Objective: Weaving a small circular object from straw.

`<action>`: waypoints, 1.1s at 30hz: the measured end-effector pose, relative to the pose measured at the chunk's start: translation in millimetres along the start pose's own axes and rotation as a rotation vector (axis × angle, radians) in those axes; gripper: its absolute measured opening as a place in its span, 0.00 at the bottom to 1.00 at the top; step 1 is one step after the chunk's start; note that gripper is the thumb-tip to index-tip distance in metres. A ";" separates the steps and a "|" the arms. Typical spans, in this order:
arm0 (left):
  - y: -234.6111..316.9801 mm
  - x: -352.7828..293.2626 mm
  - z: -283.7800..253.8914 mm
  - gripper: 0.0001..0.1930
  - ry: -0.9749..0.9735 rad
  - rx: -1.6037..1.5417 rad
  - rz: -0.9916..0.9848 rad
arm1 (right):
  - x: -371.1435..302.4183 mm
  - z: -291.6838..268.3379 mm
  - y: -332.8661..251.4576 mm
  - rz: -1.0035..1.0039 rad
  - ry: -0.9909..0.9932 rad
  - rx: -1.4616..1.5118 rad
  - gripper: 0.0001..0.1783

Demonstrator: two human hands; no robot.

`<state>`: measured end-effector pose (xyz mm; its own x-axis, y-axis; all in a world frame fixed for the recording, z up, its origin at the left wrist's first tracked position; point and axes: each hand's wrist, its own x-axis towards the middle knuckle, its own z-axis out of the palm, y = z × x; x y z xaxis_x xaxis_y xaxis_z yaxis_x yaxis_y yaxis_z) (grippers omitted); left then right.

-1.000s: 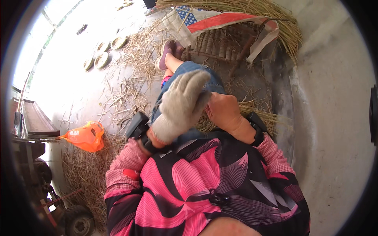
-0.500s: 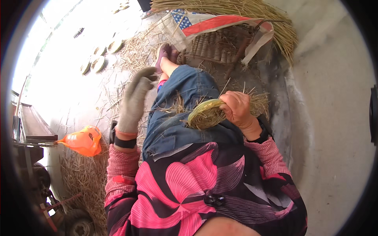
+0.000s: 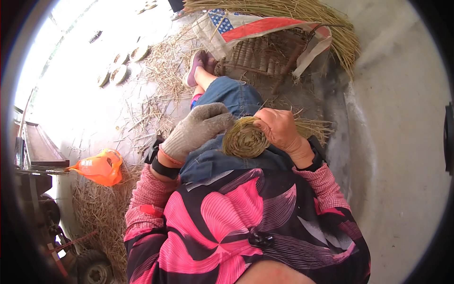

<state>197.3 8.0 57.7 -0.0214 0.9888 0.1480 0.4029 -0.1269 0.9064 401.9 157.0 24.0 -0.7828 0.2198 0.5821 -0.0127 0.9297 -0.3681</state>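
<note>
A round coil of woven straw (image 3: 245, 138), greenish-yellow with a spiral face, is held upright above my lap. My bare right hand (image 3: 279, 127) is closed on its upper right edge, with loose straw ends (image 3: 312, 128) sticking out to the right behind that hand. My left hand (image 3: 201, 130), in a grey knitted glove, is at the coil's upper left edge. Its fingers are bent and pressed together against the rim; the fingertips are partly hidden, so any single strand between them does not show.
A bundle of long straw (image 3: 283, 8) lies across a bamboo chair (image 3: 257, 54) draped with a striped cloth (image 3: 265, 29). Several round straw pieces (image 3: 119, 74) lie on the floor at far left. An orange plastic bag (image 3: 100, 168) hangs near a wheeled machine (image 3: 92, 270).
My left hand has come down and right, from raised with fingers apart to closed at the coil's edge. The coil has turned its spiral face more toward me; my right hand keeps hold.
</note>
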 end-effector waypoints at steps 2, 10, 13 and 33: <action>3.1 0.8 3.1 0.04 0.047 0.039 0.018 | 1.9 0.3 -2.2 0.026 -0.059 -0.076 0.14; 41.3 -9.6 20.9 0.15 -0.011 0.262 -0.002 | 0.3 4.1 -7.1 0.196 -0.157 -0.169 0.18; 41.0 -13.8 31.9 0.25 -0.237 0.691 0.030 | -1.4 4.3 -6.7 0.250 -0.171 -0.133 0.19; -65.7 -71.9 -64.2 0.24 0.965 -0.296 -0.346 | -19.8 -49.4 36.6 0.435 0.206 -0.156 0.17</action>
<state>113.6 -59.8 12.9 -0.8602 0.5099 -0.0030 0.0004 0.0065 1.0000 447.7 201.3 34.8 -0.5555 0.6360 0.5356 0.3932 0.7685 -0.5048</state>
